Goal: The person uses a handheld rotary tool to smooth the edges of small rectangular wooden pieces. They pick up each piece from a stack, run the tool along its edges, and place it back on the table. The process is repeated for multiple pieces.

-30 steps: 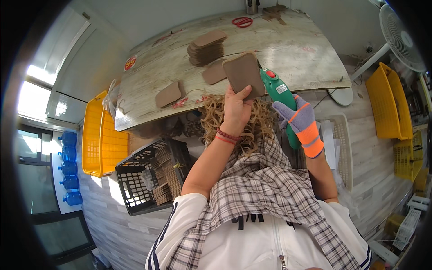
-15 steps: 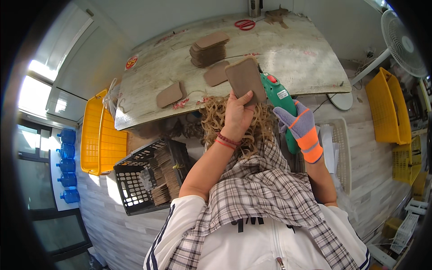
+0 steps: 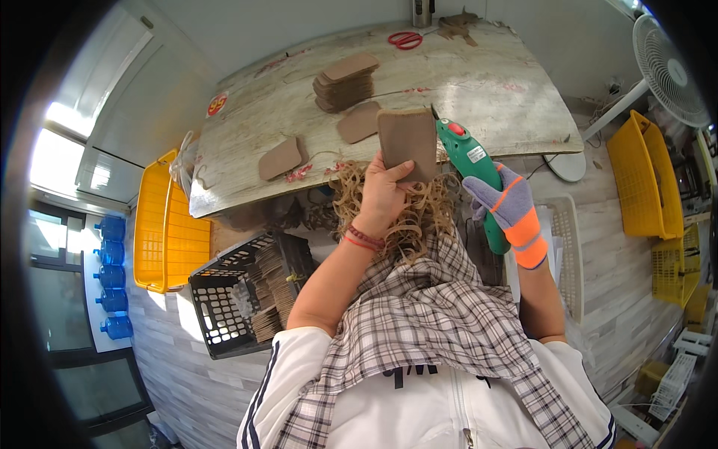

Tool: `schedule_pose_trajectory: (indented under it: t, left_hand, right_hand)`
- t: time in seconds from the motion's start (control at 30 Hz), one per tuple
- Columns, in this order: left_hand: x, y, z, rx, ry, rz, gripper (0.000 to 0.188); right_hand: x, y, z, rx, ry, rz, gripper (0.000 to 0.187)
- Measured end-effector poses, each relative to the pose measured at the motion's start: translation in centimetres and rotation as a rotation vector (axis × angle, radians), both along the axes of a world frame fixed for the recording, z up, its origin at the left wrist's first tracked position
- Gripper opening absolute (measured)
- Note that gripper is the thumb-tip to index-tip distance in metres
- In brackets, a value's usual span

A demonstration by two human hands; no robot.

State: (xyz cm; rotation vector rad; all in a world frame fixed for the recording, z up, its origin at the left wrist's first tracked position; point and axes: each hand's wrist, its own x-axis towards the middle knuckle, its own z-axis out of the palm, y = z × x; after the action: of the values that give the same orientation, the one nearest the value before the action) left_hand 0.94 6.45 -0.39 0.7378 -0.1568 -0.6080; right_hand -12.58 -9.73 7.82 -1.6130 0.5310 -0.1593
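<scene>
My bare left hand (image 3: 385,196), with red bracelets at the wrist, grips a brown rounded pad (image 3: 408,142) by its lower part, thumb on top. My right hand (image 3: 502,203), in a grey and orange glove, is wrapped around a green handheld power cutter (image 3: 469,152) with a red switch. The cutter's dark narrow tip is at the pad's upper right edge; whether they touch I cannot tell. Below the pad, a heap of curled brown trimmings (image 3: 359,198) lies over my lap. Beyond my left hand, loose brown pads (image 3: 359,123) and a stack of pads (image 3: 344,84) rest on the table.
The worn table (image 3: 254,97) spans the far side, with red-handled scissors (image 3: 404,40) at its back. At lower left, a black crate (image 3: 217,314) holds stacked pads beside a yellow basket (image 3: 161,232). A pale basket (image 3: 572,258), yellow crate (image 3: 647,179) and white fan (image 3: 669,71) stand right.
My left hand has shifted slightly left and down, and the pad has turned more upright. My right hand and the cutter have moved slightly right.
</scene>
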Motion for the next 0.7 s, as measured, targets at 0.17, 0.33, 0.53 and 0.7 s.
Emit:
schedule_pose_trajectory:
  t: [0.17, 0.33, 0.53, 0.7]
  left_hand:
    - [3.1, 3.5, 0.7, 0.134, -0.232, -0.095, 0.044]
    - [4.7, 5.5, 2.3, 0.341, -0.349, -0.215, 0.041]
    - [4.6, 6.4, 1.9, 0.491, -0.358, -0.376, 0.049]
    - [3.4, 6.2, 1.7, 0.559, -0.351, -0.372, 0.048]
  right_hand:
    - [-1.5, -1.2, 0.7, -0.044, 0.069, 0.131, 0.045]
    - [-2.2, -1.1, 1.0, -0.123, 0.129, 0.214, 0.046]
    - [-2.0, -0.1, 0.6, -0.183, 0.115, 0.238, 0.042]
    - [-1.2, 0.6, 0.4, -0.096, 0.112, 0.215, 0.04]
